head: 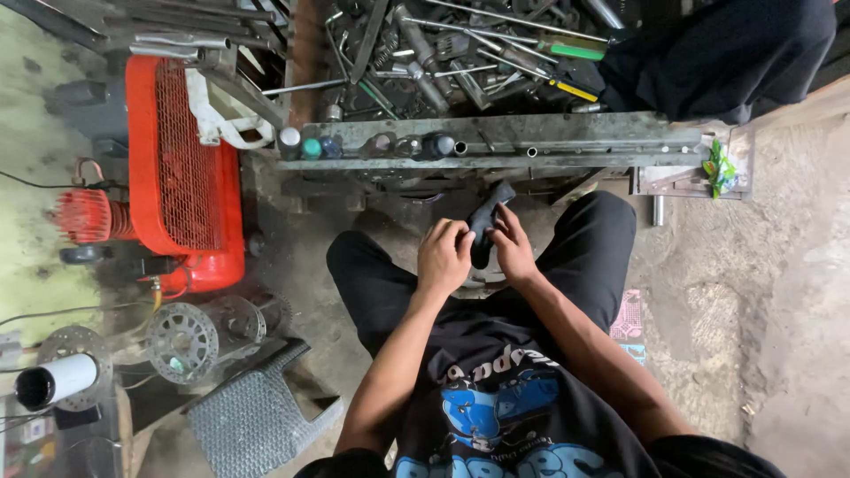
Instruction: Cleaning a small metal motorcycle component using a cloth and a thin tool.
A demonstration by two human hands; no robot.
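While seated, left hand (444,257) and right hand (512,248) both pinch black rubber piece (485,223), fingers curled tight.

A compressor (181,168) stands left of the metal rack (496,142); a tool pile (443,53) lies behind the rack, a sprocket (181,341) before the compressor.
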